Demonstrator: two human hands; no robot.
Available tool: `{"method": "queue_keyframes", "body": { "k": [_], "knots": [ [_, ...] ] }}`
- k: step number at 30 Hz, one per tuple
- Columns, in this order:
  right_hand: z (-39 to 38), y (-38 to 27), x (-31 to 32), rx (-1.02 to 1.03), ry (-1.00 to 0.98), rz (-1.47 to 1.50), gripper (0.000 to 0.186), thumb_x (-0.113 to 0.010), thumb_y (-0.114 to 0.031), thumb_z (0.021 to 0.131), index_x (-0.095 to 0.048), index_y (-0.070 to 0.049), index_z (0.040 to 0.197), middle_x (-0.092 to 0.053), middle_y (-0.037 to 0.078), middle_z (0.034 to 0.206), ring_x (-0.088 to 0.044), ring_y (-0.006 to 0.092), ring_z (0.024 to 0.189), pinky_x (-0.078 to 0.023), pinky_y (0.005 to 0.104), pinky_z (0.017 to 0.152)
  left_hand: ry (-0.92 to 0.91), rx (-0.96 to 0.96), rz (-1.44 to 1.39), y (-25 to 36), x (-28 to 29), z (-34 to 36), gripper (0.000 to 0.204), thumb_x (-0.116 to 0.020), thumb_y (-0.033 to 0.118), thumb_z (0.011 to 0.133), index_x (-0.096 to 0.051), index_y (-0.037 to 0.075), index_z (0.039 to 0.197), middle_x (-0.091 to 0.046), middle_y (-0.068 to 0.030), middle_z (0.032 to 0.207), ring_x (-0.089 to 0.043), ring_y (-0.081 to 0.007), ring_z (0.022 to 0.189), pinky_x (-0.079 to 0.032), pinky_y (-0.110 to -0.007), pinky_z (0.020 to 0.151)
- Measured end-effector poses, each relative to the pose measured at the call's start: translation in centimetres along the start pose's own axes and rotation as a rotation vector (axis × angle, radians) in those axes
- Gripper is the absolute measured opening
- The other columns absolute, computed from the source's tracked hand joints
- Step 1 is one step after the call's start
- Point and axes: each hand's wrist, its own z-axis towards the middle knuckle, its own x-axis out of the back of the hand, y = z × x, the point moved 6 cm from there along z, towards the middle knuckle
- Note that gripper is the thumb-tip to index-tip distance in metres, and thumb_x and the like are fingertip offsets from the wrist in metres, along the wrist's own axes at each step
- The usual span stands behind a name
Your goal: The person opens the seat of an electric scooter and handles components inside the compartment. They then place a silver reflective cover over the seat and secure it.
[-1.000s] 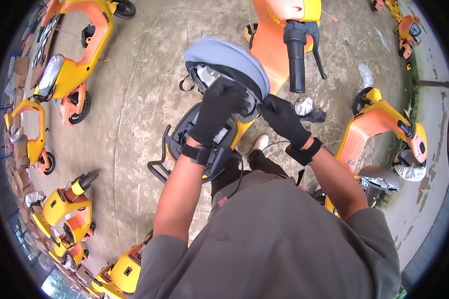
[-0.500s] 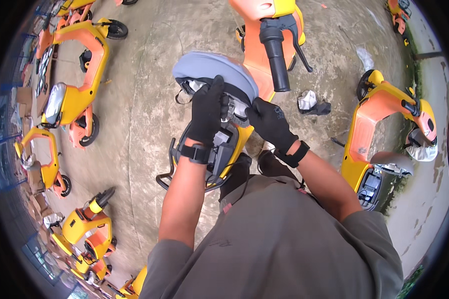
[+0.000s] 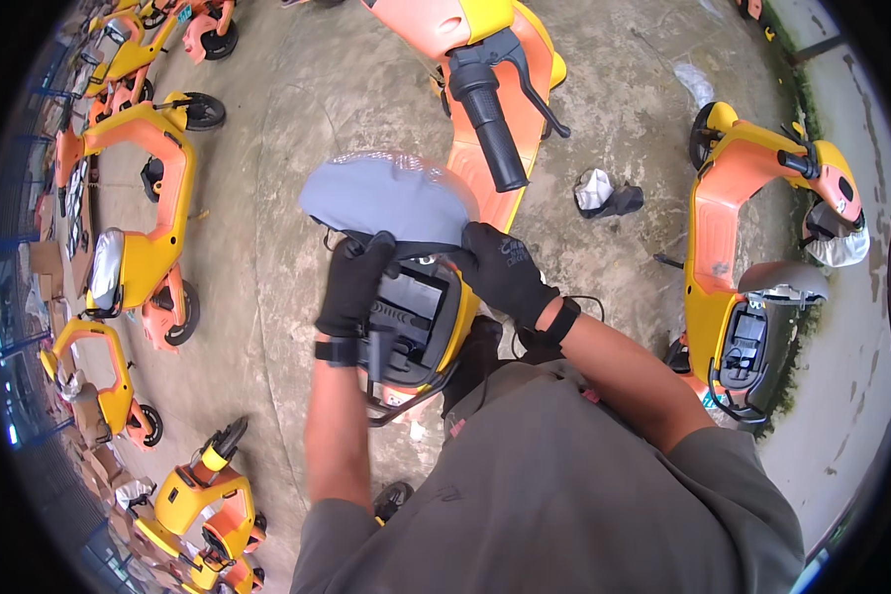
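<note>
Left hand [image 3: 356,284] and right hand [image 3: 506,270] clamp the rim [image 3: 424,250] of a domed, seemingly cloth-covered grey seat [image 3: 386,203].

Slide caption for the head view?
Left hand and right hand, black-gloved, hold a rounded grey seat above the open black compartment of a yellow-orange scooter.
</note>
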Motion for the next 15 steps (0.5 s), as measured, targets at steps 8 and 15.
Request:
{"method": "queue_keyframes", "body": {
  "k": [8, 15],
  "knots": [
    [-3.3, 6.9, -1.0, -0.580, -0.209, 0.715, 0.035, -0.066, -0.036, 0.088, -0.057, -0.003, 0.087, -0.057, 0.004, 0.066, -0.057, 0.0156, 0.060, -0.046, 0.0291, 0.057, -0.205, -0.112, 0.640, 5.8, 0.6, 1.4, 0.032, -0.063, 0.027, 0.090, -0.065, -0.003, 0.081, -0.061, -0.0072, 0.067, -0.052, -0.0109, 0.065, -0.043, -0.032, 0.060],
    [-7.1, 11.6, -4.3, -0.561, -0.228, 0.977, 0.051, -0.048, -0.046, 0.095, -0.054, -0.001, 0.119, -0.061, 0.008, 0.089, -0.060, 0.0126, 0.080, -0.051, 0.0268, 0.068, -0.091, -0.152, 0.535, 3.7, 0.3, 2.2, 0.024, -0.057, 0.022, 0.093, -0.066, 0.000, 0.091, -0.065, -0.0026, 0.081, -0.054, -0.0090, 0.074, -0.044, -0.027, 0.068]
  ]
}}
